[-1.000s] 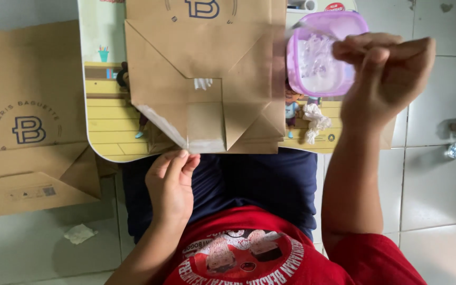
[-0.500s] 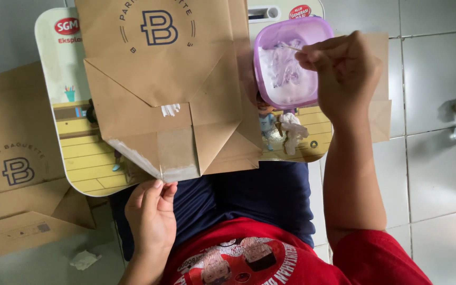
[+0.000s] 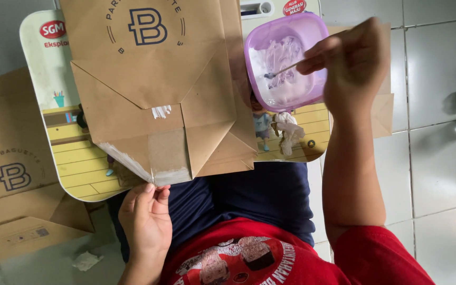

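On the illustrated lap tray (image 3: 54,89), a brown paper bag (image 3: 154,84) lay flat beside a purple tub (image 3: 286,66) of white paste. Right hand (image 3: 352,66) pinched a thin stick (image 3: 283,69) dipped in the paste; left hand (image 3: 146,221), fingers loosely curled and holding nothing, touched the bag's near edge.

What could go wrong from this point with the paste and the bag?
The right hand dips a thin stick into the purple tub of white paste; a loaded stick might drip on the lap tray. The brown paper bag overhangs the tray's near edge, steadied only by the left hand, so it may slip.
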